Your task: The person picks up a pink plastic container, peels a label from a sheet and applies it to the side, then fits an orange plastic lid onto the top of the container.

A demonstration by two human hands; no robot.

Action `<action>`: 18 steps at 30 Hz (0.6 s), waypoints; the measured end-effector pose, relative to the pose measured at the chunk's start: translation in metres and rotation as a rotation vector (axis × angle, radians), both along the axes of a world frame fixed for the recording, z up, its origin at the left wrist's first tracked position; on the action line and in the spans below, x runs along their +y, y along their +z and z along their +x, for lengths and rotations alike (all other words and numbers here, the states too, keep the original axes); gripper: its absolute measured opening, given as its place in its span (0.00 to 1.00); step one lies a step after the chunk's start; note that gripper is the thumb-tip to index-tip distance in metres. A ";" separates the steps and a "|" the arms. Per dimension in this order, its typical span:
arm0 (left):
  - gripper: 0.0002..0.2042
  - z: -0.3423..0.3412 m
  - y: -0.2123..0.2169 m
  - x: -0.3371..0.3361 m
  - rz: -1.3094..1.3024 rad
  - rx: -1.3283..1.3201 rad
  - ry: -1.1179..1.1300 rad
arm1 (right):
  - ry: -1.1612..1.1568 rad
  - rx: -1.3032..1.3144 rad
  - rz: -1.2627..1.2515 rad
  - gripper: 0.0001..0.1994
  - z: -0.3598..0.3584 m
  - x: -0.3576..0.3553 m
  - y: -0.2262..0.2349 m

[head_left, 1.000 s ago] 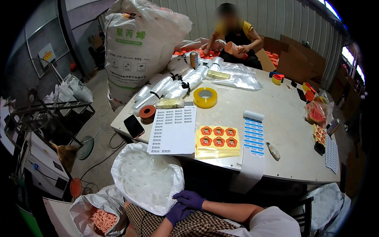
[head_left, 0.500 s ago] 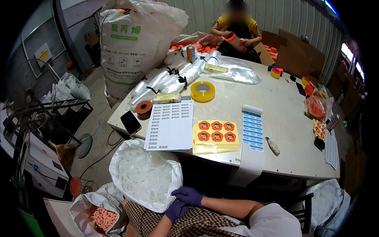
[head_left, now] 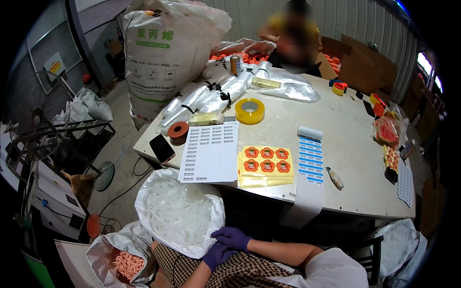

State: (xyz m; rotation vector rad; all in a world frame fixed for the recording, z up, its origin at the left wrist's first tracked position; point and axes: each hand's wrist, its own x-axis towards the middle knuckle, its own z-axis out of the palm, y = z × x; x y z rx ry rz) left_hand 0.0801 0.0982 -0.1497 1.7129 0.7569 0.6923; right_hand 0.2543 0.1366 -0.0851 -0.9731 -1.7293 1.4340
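Head view: down at the lower middle of the frame, two purple-gloved hands sit together over a checked cloth [head_left: 230, 271] on the lap. The right hand [head_left: 232, 238] lies above the left hand [head_left: 217, 256], its fingertips right at the edge of an open white sack [head_left: 192, 252]; whether they pinch that edge, there is no telling. The left hand is partly tucked under, so its grip cannot be made out either.

And that sack, left of the hands in the lower middle, is full of translucent rings [head_left: 178, 216]! Just beside it, lower left, a smaller sack [head_left: 98, 254] shows pink pieces [head_left: 128, 265] in its mouth.

Up to the centre, and the bench [head_left: 285, 122] is busy: white label sheets [head_left: 209, 161] near its front edge, sticker sheets [head_left: 265, 166] with red flower shapes to their right, then a label strip [head_left: 311, 161] in blue and white hanging over the edge. A yellow tape roll [head_left: 252, 120] lies behind the sheets, and a phone [head_left: 162, 149] rests by a reddish spool [head_left: 177, 133] on the left. At top centre, a co-worker [head_left: 294, 45] sits beyond the bench.
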 end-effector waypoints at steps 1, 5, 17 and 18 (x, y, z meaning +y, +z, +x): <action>0.17 -0.001 -0.001 -0.002 0.001 0.001 0.005 | 0.005 0.001 0.001 0.13 -0.001 -0.001 -0.002; 0.15 -0.002 0.019 0.003 0.235 0.002 -0.053 | 0.012 -0.009 0.026 0.13 -0.003 0.000 -0.005; 0.16 0.000 0.033 -0.008 -0.955 -0.471 0.084 | -0.335 0.067 0.329 0.46 0.100 0.020 0.191; 0.16 0.005 0.038 -0.009 -0.935 -0.453 0.128 | -0.526 -0.042 0.655 0.50 0.131 0.043 0.209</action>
